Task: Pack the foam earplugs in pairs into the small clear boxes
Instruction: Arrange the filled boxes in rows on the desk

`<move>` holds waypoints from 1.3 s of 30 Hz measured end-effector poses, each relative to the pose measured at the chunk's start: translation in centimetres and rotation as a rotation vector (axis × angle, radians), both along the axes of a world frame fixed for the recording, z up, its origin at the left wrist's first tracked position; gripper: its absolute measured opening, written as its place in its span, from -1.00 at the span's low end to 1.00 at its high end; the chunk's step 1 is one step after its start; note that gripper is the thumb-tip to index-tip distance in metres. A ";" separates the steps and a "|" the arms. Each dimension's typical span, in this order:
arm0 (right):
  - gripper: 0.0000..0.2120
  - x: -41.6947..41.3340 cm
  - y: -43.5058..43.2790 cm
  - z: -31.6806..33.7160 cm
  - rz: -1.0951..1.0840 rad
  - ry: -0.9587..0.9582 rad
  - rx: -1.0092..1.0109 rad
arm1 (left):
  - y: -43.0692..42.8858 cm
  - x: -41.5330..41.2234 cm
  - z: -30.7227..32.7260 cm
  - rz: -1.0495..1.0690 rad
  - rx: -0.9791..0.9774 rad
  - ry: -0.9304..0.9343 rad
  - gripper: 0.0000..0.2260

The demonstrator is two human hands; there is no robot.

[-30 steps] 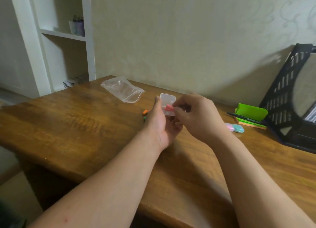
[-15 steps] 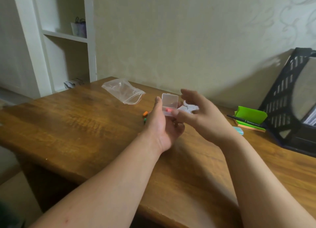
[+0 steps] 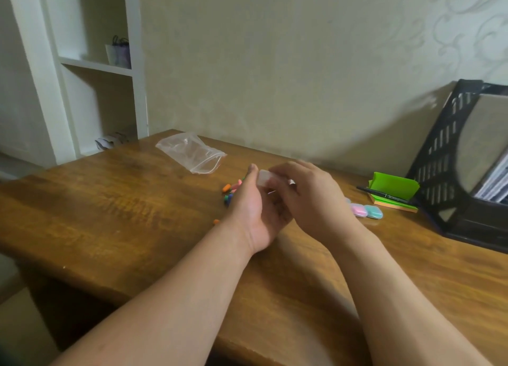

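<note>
Closure step, likely: left hand (image 3: 253, 214) fingers clamped round small clear box (image 3: 265, 177), right hand (image 3: 310, 198) fingers curled over its top. Press evenly till snap; keep box level.

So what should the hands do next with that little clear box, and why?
Probably squeeze it fully shut. The left hand and right hand both pinch the small clear box above the table, and it looks folded closed, though blur hides whether it has clicked. Loose foam earplugs wait beside the left hand for another box.
</note>
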State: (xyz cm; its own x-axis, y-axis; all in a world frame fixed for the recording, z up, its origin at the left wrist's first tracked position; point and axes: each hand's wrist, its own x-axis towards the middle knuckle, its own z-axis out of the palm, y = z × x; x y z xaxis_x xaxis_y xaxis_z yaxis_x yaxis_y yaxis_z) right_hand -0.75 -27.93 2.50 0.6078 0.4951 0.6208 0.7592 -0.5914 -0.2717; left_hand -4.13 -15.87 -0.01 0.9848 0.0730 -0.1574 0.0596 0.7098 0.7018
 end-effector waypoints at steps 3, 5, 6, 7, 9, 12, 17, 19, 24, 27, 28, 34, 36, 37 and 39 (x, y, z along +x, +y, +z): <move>-0.80 0.1 0.0 -0.1 -0.031 -0.050 -0.026 | -0.1 0.3 -0.3 -0.002 0.055 -0.005 -0.34; -0.79 0.2 0.1 -0.3 -0.031 -0.058 -0.030 | 0.0 0.4 -0.5 -0.003 0.088 0.001 -0.32; -0.80 0.2 0.1 -0.4 -0.026 -0.062 -0.022 | 0.0 0.5 -0.6 -0.002 0.093 0.004 -0.32; -0.80 0.3 0.1 -0.5 -0.022 -0.067 -0.011 | 0.0 0.6 -0.7 -0.001 0.096 0.008 -0.31; -0.81 0.5 0.2 -0.7 -0.026 -0.076 0.003 | 0.0 0.6 -0.8 -0.003 0.094 0.017 -0.30; -0.83 0.6 0.3 -0.9 -0.020 -0.067 0.019 | 0.0 0.4 -0.6 -0.003 0.091 0.023 -0.30; -0.83 0.6 -0.1 -0.9 0.010 0.021 -0.006 | -0.1 0.2 -0.3 0.025 0.060 0.038 -0.30; -0.85 0.5 0.0 -1.0 0.005 -0.003 0.005 | -0.2 0.2 -0.3 0.031 0.060 0.047 -0.33; -0.88 0.4 -0.1 -0.9 0.040 0.072 0.084 | 0.0 0.2 -0.1 0.060 0.079 0.043 -0.46; -0.88 0.4 -0.8 -0.5 0.103 0.290 0.084 | -0.3 0.0 0.1 0.059 0.136 0.035 -0.51; -0.89 0.5 -1.1 -0.3 0.113 0.322 0.102 | -0.5 -0.2 0.2 0.080 0.156 0.040 -0.54; -0.71 3.3 -7.6 2.5 -0.345 0.257 0.575 | -0.1 -0.3 0.7 0.184 0.089 0.029 -0.56; -0.67 4.4 -10.5 2.1 -0.559 0.296 0.486 | -0.2 -0.5 0.8 0.181 0.078 0.020 -0.55; -0.68 4.8 -11.5 1.7 -0.627 0.322 0.400 | -0.3 -0.5 0.9 0.175 0.081 0.021 -0.55; -0.71 5.4 -12.1 1.1 -0.682 0.365 0.229 | -0.6 -0.5 0.9 0.164 0.100 0.024 -0.54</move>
